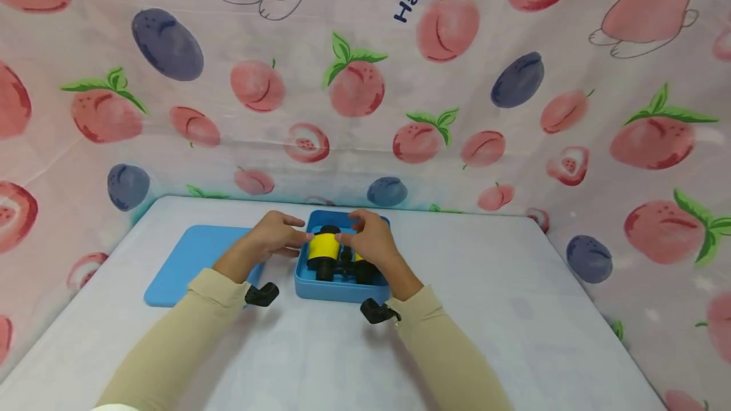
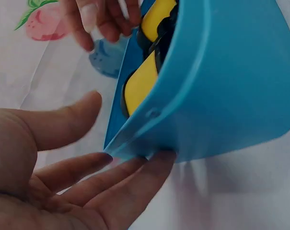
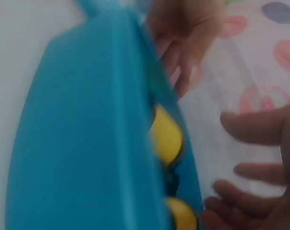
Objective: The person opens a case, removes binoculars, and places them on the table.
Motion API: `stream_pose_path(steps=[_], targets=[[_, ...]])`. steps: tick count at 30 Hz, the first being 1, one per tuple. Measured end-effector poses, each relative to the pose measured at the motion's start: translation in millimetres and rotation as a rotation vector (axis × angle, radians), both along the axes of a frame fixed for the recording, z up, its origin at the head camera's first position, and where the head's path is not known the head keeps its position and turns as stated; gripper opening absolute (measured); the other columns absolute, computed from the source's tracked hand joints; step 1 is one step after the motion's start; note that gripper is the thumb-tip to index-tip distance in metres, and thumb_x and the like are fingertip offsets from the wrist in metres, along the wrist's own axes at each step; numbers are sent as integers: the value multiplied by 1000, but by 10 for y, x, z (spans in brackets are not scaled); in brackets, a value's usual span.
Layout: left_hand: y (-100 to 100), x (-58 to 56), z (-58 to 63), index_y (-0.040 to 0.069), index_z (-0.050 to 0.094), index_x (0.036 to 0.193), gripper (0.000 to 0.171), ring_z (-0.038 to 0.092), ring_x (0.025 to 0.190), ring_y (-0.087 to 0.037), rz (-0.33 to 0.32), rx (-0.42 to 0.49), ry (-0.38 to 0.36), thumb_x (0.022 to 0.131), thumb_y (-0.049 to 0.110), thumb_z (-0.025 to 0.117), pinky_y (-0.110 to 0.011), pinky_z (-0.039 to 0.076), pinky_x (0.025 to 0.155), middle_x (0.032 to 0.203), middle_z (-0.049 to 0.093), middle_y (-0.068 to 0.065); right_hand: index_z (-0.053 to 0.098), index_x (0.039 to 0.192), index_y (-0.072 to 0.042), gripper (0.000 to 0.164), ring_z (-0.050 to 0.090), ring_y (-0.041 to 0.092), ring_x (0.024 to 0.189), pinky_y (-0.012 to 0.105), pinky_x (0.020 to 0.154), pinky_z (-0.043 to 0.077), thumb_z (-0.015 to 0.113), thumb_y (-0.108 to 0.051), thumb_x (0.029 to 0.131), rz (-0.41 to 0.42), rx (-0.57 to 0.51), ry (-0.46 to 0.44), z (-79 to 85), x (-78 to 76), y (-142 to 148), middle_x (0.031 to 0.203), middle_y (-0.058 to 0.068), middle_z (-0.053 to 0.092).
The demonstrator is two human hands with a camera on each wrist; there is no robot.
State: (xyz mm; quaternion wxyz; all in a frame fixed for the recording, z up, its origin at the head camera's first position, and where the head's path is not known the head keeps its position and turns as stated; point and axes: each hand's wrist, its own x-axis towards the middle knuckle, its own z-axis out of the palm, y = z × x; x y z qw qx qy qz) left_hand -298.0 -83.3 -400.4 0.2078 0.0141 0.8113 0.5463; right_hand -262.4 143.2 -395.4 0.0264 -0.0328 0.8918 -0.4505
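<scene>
Black binoculars with yellow barrel bands lie inside an open blue box. My left hand is at the box's left side. In the left wrist view its fingers are extended, the tips right at the outer wall, with the thumb raised apart from them. Over the right part of the box is my right hand, covering some of the right barrel in the head view. The right wrist view shows its thumb and fingers spread beside the box's far edge, with nothing gripped.
A flat blue lid lies on the white table left of the box. Behind the table hangs a pink fruit-print cloth. A black wrist-worn device sits at the left cuff, another at the right.
</scene>
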Motion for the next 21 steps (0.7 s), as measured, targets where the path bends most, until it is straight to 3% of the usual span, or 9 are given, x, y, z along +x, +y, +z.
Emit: stream_pose_path(steps=[5, 8, 15, 21], targets=[[14, -20, -48, -9, 49, 150, 58, 74, 110, -32, 11, -61, 11, 98, 7, 71, -46, 62, 94, 137, 65, -30, 49, 156, -13, 83, 50, 36, 143, 57, 116, 47, 80, -51, 89, 151, 410, 87, -102, -66, -17, 157, 15, 52], [12, -19, -53, -9, 50, 149, 57, 75, 106, -29, 35, -73, 16, 98, 5, 70, -44, 63, 92, 135, 66, -30, 45, 159, -12, 98, 43, 37, 150, 58, 121, 42, 80, -63, 83, 261, 557, 82, -146, -99, -12, 161, 16, 47], [60, 36, -168, -5, 54, 147, 53, 72, 117, -29, 83, -43, 21, 99, 9, 70, -45, 59, 102, 140, 65, -26, 47, 157, -8, 106, 42, 38, 149, 56, 123, 39, 83, -67, 77, 379, 723, 100, -204, -118, 83, 159, 18, 49], [92, 41, -168, -4, 58, 145, 51, 73, 107, -25, 111, -59, 25, 98, 9, 72, -43, 61, 98, 136, 68, -25, 47, 156, -8, 105, 43, 41, 147, 55, 124, 38, 87, -62, 76, 418, 803, 138, -204, -111, 96, 158, 20, 49]])
